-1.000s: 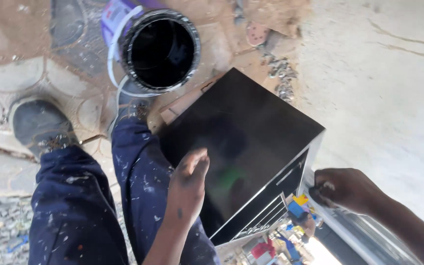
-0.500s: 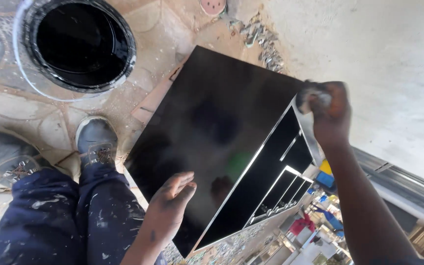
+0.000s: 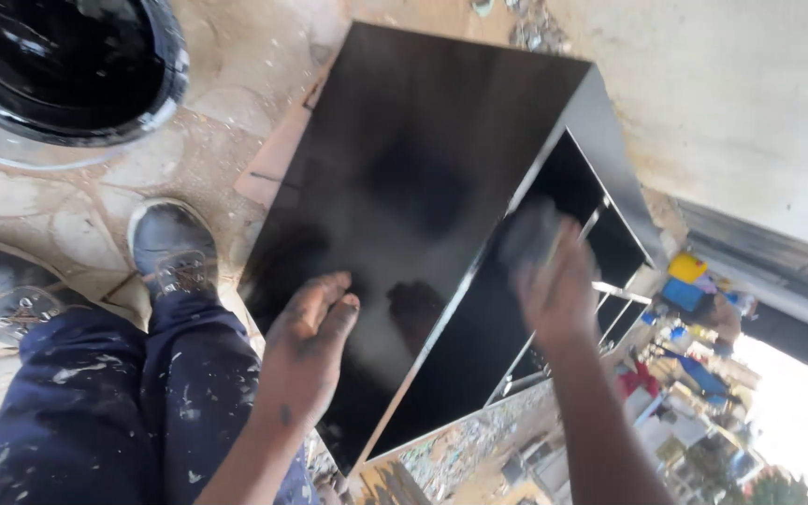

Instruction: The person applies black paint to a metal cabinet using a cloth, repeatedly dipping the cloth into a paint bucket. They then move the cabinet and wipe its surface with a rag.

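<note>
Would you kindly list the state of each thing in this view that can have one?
black cabinet: glossy, open-fronted, standing on the ground.
left hand: open, flat on the cabinet's top panel.
right hand: blurred, closed on a grey pad at the cabinet's front edge.
black paint bucket: open, lidless.
trousers: paint-spattered.

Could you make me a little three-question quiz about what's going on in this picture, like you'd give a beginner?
1. True or false: the left hand rests flat on the glossy black panel.
2. What does the right hand hold? A) a hammer B) a blurred grey pad or cloth C) a paintbrush
3. What stands on the ground beyond the shoe?

Key
1. True.
2. B; it is too blurred to tell which.
3. A bucket with a black inside.
</note>
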